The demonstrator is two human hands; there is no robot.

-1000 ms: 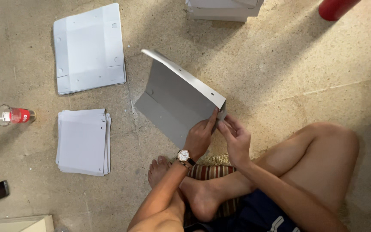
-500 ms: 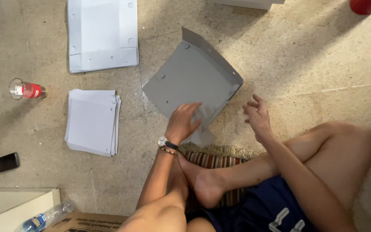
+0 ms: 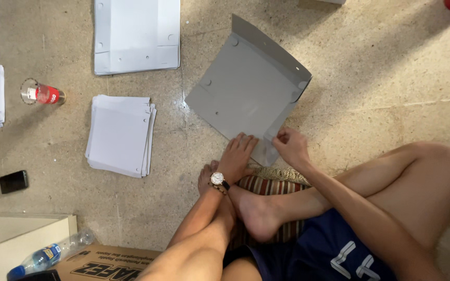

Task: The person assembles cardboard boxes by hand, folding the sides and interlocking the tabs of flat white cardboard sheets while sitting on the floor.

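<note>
A grey flat cardboard box blank (image 3: 243, 88) lies on the stone floor in front of me, its far and right flaps raised. My left hand (image 3: 238, 156), with a wristwatch, presses flat on its near corner. My right hand (image 3: 290, 145) pinches the near end of the raised right flap. I sit cross-legged on a striped cushion (image 3: 272, 187).
A stack of white sheets (image 3: 120, 134) lies to the left, a flat white box blank (image 3: 136, 34) beyond it. A red-labelled plastic cup (image 3: 41, 93), a black phone (image 3: 13, 181), a water bottle (image 3: 48, 255) and a brown carton (image 3: 105, 263) sit at left and near left.
The grey blank, held tilted up in both hands a second ago, now lies flat on the floor. My right hand came back from the floor onto its right flap.
</note>
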